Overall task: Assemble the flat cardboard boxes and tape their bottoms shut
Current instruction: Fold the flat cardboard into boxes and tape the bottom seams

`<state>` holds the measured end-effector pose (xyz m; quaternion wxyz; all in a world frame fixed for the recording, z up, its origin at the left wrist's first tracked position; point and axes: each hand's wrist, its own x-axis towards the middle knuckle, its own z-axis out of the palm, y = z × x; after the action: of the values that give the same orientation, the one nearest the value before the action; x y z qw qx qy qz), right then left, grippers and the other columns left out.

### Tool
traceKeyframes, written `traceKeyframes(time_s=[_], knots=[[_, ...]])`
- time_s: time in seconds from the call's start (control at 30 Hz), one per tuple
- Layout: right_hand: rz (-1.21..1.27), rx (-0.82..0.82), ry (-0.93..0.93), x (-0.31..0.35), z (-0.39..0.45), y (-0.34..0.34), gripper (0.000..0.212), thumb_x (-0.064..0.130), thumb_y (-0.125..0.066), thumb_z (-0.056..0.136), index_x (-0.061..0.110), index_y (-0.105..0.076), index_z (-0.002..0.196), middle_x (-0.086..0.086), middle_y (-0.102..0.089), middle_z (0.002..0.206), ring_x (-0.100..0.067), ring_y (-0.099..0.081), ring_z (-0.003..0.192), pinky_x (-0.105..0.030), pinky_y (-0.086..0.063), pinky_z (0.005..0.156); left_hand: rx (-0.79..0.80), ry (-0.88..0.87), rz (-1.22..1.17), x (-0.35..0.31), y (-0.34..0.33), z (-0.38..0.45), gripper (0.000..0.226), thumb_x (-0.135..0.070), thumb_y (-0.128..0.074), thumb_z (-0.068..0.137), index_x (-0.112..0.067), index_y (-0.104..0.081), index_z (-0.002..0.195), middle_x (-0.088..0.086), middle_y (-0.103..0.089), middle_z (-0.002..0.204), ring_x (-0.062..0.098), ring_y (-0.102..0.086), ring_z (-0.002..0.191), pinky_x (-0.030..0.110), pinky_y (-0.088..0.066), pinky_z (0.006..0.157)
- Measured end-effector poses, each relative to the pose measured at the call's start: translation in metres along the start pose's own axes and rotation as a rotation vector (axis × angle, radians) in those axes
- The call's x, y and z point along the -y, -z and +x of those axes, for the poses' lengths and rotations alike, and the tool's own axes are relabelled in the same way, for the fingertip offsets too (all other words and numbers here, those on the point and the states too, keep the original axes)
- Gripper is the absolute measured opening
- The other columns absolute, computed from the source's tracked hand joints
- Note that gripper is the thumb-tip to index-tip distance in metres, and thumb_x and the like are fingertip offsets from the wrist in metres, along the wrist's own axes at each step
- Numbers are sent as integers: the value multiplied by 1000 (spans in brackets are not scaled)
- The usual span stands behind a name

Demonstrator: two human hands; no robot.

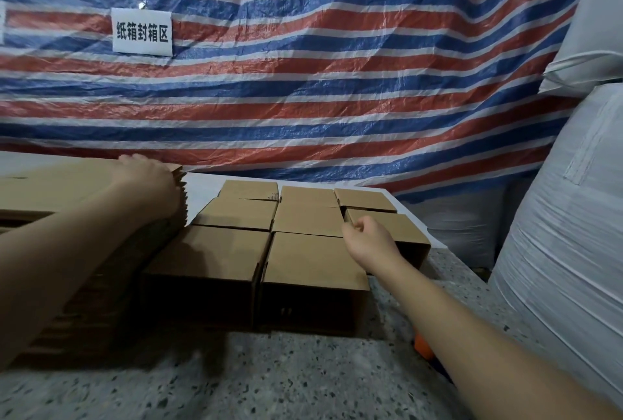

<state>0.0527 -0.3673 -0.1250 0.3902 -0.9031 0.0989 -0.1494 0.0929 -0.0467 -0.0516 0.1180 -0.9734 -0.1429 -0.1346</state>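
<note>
Where the stack of flat boxes (84, 214) runs off the frame's left edge, the left hand (148, 183) lies over its top right corner, fingers curled over the far edge, gripping it. At centre, the assembled boxes (269, 244) sit tightly packed in rows, their near edge leaving bare speckled floor (269, 386) below. Right of centre, the right hand (367, 241) hovers loosely curled, holding nothing. An orange object (423, 347) peeks out beneath that forearm, mostly hidden. White sacks (566, 234) crowd the right edge.
</note>
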Motion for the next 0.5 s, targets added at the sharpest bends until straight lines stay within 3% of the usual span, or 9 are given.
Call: traceKeyframes(time_s=[0.07, 0.2, 0.4, 0.5], knots=[[-26, 9, 5, 6, -2, -3, 41, 39, -45, 97, 12, -53, 128, -5, -57, 127, -24, -56, 112, -37, -46, 91, 90, 31, 44, 5, -5, 0, 54, -41, -42, 99, -7, -45, 140, 18, -48, 141, 36, -47, 128, 45, -40, 107], [-56, 46, 13, 9, -4, -9, 40, 39, -44, 98, 13, -54, 126, -5, -58, 124, -22, -55, 108, -35, -46, 87, 193, 23, 66, 3, -9, -9, 43, -24, -43, 98, -5, -46, 136, 16, -53, 136, 35, -52, 123, 48, -42, 105], [-62, 78, 27, 13, -7, -13, 36, 38, -45, 98, 13, -56, 122, -4, -58, 118, -21, -55, 106, -36, -47, 89, 177, -12, 136, 2, 0, -20, 39, -13, -44, 98, -5, -47, 136, 16, -54, 136, 36, -52, 124, 49, -42, 105], [-57, 87, 42, 16, -7, -13, 34, 37, -45, 98, 12, -56, 118, -4, -58, 117, -22, -55, 106, -37, -47, 90, 124, -65, 139, 4, 4, -23, 29, -13, -46, 98, -9, -55, 126, 8, -61, 116, 28, -60, 108, 38, -52, 91]])
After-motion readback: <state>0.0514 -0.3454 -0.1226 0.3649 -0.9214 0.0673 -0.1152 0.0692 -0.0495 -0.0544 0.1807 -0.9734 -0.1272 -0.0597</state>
